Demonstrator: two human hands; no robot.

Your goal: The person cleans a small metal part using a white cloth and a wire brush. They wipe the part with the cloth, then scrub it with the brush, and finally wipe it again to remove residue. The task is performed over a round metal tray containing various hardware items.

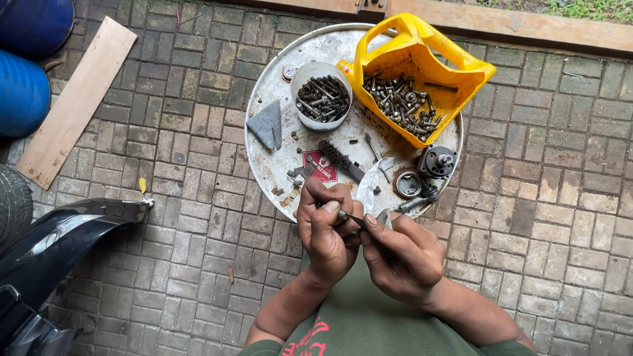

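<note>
Two hands are held together just below the near rim of the round metal tray [264, 165], which serves as the landmark. A slim metal tool [349, 217] is pinched in the closed grip of the left hand [328, 234], its tip laid against a small grey part [384, 217] that is pressed between thumb and fingers of the right hand [402, 257]. By the look of it, the part is being picked or scraped clean; the next move would seem to call for a steady right-hand hold and a fine, controlled stroke of the tool tip. On the tray, a white tub of dark bolts [322, 97] is set toward the far side, with a cut-open yellow jug of bolts and nuts [415, 82] to its right. A wire brush [339, 160], a white rag [369, 184] and a dark round housing [436, 161] are laid nearer the hands. Grey brick paving [547, 198] is seen under the tray. Left of the tray, a wooden plank [76, 102], blue drums [23, 66] and a black motorcycle fender [66, 231] are found.
</note>
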